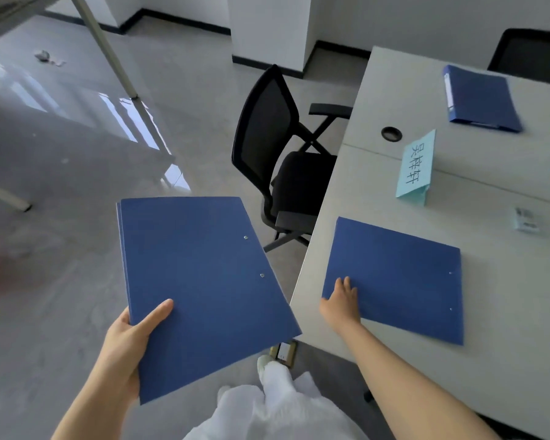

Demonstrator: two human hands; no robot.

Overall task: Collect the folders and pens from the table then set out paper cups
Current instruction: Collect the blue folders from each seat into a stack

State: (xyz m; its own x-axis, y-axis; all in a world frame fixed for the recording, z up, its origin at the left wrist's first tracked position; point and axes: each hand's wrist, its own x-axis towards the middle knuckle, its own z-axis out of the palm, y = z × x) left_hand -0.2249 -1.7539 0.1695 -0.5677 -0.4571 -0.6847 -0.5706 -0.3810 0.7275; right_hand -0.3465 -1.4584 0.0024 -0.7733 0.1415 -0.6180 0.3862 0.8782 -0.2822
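Note:
My left hand (pixel 131 341) grips a stack of blue folders (pixel 204 287) by its near left corner, thumb on top, held out over the floor beside the table. My right hand (pixel 340 303) rests flat with straight fingers on the near left corner of a second blue folder (pixel 400 281) lying on the grey table (pixel 505 360). A third blue folder (pixel 480 96) lies farther back on the table. I see no pens or paper cups.
A pale blue folded name card (pixel 416 169) stands behind the near folder, with a small clip-like item (pixel 526 219) to its right and a round cable hole (pixel 391 134) beyond. A black office chair (pixel 277 154) sits at the table's left side. Another chair (pixel 531 55) is at the far right.

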